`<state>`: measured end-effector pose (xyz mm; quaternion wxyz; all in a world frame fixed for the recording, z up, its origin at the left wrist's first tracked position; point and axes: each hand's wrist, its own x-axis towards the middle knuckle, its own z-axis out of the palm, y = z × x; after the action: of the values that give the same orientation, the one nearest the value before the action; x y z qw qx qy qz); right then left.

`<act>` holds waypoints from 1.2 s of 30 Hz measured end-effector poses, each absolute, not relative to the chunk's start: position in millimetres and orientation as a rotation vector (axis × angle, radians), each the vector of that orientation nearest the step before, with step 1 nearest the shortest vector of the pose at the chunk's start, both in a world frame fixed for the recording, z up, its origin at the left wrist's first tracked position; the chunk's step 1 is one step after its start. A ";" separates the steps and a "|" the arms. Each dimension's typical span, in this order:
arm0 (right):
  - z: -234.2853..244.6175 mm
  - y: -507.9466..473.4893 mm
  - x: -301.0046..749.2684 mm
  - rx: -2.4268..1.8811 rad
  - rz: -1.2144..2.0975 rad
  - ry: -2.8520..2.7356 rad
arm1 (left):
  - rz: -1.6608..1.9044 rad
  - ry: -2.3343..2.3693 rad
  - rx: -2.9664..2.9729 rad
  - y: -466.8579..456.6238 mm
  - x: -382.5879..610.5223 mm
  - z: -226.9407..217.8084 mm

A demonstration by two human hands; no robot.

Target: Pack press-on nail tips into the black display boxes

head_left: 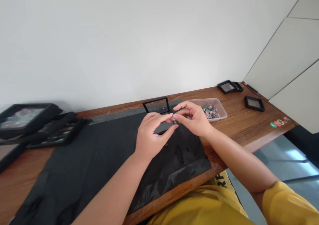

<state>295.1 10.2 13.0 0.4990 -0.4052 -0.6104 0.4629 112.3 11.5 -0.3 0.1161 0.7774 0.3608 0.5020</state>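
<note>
My left hand point(151, 132) and my right hand point(195, 120) meet over the dark mat, their fingertips closed around a small shiny piece point(174, 121). Fingers partly cover this piece, so its exact kind cannot be made out. Just behind and below the hands stands a black display frame point(166, 102), hinged open, its upper half raised. Its lower half is mostly hidden by my hands. Beside my right hand, a clear plastic tub point(221, 107) holds many small pink, green and dark pieces point(211, 112).
A black mat point(104, 158) covers much of the wooden table point(239, 118). Black frames point(27, 118) are stacked at the left, some containing colourful pieces. More frames point(254, 103) lie at the far right, near round stickers point(279, 122). A white wall rises behind the table.
</note>
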 end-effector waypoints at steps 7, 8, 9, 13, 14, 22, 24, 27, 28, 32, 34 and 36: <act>14.3 10.3 296.8 -1.062 0.959 -1.537 | 1.497 1.044 2.360 15.3 108.7 0.0; 14.4 10.7 297.5 -1.065 0.908 -1.544 | 1.492 1.065 2.361 17.1 107.2 -0.1; 14.6 11.2 298.4 -1.064 0.851 -1.548 | 1.476 1.098 2.357 19.4 105.2 -0.6; 17.5 13.3 304.5 -1.072 0.598 -1.552 | 1.260 1.329 2.297 32.4 94.6 -5.9; 18.7 13.6 306.3 -1.088 0.542 -1.554 | 1.180 1.394 2.286 36.1 92.0 -7.8; 21.6 15.9 316.8 -1.192 0.373 -1.616 | 0.723 1.639 2.285 51.8 90.1 -18.4; 21.1 17.5 320.1 -1.212 0.365 -1.623 | 0.686 1.618 2.312 52.2 90.9 -19.5; 21.8 20.6 327.1 -1.243 0.357 -1.631 | 0.661 1.597 2.345 52.8 90.4 -21.3; 22.2 21.7 329.6 -1.257 0.355 -1.632 | 0.656 1.595 2.349 53.3 90.1 -22.0; 24.3 24.8 338.3 -1.337 0.357 -1.616 | 0.627 1.590 2.317 55.7 88.7 -25.4; 25.9 25.5 341.9 -1.376 0.357 -1.608 | 0.635 1.586 2.299 56.5 88.2 -26.4; 28.0 25.9 346.2 -1.424 0.348 -1.612 | 0.671 1.578 2.290 56.0 87.5 -25.6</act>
<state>346.2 25.9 28.0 0.4630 -0.5793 -0.6558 0.1414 87.5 56.0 -25.6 0.1401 0.7925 0.5462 0.2324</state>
